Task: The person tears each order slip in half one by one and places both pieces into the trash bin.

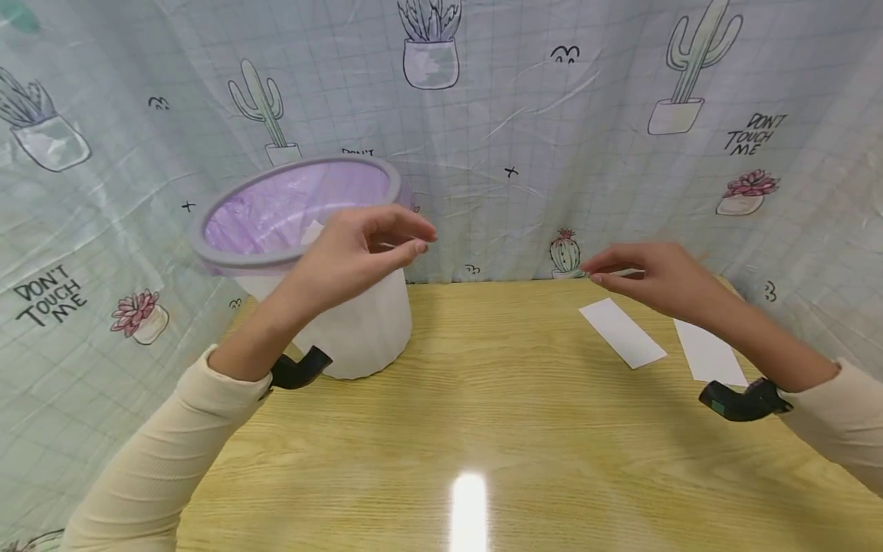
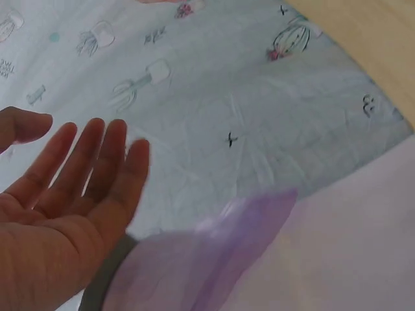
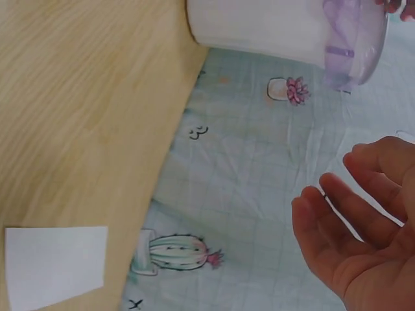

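Note:
My left hand (image 1: 359,249) hovers in front of the rim of a white bin (image 1: 375,322), fingers loosely bent and nothing in them. A purple bag (image 1: 269,211) lines the bin, and a scrap of white paper (image 1: 313,231) shows inside it. In the left wrist view the fingers (image 2: 97,162) are spread beside the bag's purple edge. My right hand (image 1: 655,276) is raised over the table's far right part, its palm bare in the right wrist view. Below it lies a white paper strip (image 1: 623,333), with another white paper (image 1: 709,353) to its right, partly behind the forearm.
The wooden table (image 1: 483,414) backs onto a curtain (image 1: 497,138) printed with cacti. A bright light reflection (image 1: 469,506) falls on the tabletop near its front. Each wrist carries a black camera mount, such as the left one (image 1: 300,368).

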Tool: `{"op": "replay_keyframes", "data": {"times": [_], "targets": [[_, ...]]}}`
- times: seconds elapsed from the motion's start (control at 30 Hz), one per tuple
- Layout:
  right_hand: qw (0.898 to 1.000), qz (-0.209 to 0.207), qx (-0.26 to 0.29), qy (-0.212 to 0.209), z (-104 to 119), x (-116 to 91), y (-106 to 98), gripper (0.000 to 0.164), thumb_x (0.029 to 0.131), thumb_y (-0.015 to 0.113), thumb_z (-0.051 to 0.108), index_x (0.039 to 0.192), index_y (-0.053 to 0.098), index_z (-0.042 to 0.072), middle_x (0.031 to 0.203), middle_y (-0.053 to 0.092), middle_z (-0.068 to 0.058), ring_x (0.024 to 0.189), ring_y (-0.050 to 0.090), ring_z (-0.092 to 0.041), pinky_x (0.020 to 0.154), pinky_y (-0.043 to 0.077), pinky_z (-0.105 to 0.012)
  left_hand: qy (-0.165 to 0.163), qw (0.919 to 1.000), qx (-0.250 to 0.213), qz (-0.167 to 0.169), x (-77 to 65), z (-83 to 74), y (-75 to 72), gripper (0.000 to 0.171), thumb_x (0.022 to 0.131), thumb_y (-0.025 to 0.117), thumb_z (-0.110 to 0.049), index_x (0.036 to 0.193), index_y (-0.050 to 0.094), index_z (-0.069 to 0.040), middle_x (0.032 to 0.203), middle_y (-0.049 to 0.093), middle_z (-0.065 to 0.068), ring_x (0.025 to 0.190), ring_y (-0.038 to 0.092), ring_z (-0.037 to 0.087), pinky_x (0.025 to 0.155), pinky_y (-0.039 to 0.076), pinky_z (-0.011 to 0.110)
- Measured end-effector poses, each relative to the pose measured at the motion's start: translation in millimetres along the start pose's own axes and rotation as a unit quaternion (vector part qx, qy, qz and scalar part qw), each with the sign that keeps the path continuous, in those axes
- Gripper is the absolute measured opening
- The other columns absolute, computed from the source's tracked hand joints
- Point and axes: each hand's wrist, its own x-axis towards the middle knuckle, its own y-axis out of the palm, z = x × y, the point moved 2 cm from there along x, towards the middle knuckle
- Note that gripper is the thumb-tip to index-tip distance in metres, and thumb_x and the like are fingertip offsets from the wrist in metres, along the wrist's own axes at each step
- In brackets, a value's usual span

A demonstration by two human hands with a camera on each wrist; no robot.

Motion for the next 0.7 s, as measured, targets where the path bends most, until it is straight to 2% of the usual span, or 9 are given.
{"op": "replay_keyframes", "data": {"times": [0.2,0.3,0.5,0.6,0.7], "targets": [[0.999,-0.02,-0.029,-0.033,-11.6,-24.6,13.6,0.02,0.092,0.064,0.019,0.111,0.069,0.022,0.109,0.068,0.002,0.093,0.068,-0.018,0.075,0.055,-0.03,0.012,0.9997,0.017,0.011,-6.0,20.2,33.0,0.018,0.092,0.06,-0.014,0.108,0.067,-0.019,0.106,0.067,-0.009,0.095,0.064,0.009,0.082,0.052,0.026],[0.998,-0.019,-0.046,-0.041,-16.1,-36.6,23.8,0.022,0.092,0.063,0.019,0.114,0.066,0.02,0.112,0.067,0.001,0.092,0.068,-0.022,0.075,0.055,-0.036,0.01,0.9997,0.007,0.019,-5.3,32.0,51.8,0.017,0.093,0.06,-0.015,0.107,0.067,-0.022,0.105,0.067,-0.011,0.095,0.064,0.008,0.082,0.052,0.025],[0.996,-0.019,-0.083,-0.032,-30.2,-56.9,42.0,0.024,0.089,0.067,0.016,0.112,0.066,0.016,0.112,0.067,-0.003,0.09,0.066,-0.025,0.073,0.053,-0.042,0.015,0.9975,-0.042,0.055,2.0,50.4,96.3,0.018,0.093,0.06,-0.015,0.108,0.068,-0.019,0.106,0.067,-0.009,0.096,0.063,0.005,0.084,0.051,0.024],[0.994,-0.02,-0.102,-0.024,-38.8,-63.6,48.5,0.025,0.087,0.069,0.014,0.111,0.066,0.014,0.111,0.067,-0.006,0.088,0.066,-0.026,0.071,0.053,-0.042,0.03,0.9961,-0.05,0.066,7.6,57.6,116.5,0.018,0.093,0.06,-0.014,0.108,0.068,-0.018,0.107,0.066,-0.008,0.096,0.063,0.004,0.085,0.051,0.023],[0.991,-0.022,-0.129,-0.021,-46.1,-69.1,53.9,0.026,0.086,0.069,0.015,0.112,0.065,0.012,0.11,0.067,-0.009,0.078,0.064,-0.02,0.066,0.051,-0.038,0.053,0.9948,-0.049,0.073,14.4,63.8,135.0,0.019,0.093,0.06,-0.013,0.11,0.068,-0.016,0.109,0.066,-0.008,0.097,0.062,0.003,0.086,0.05,0.024]]}}
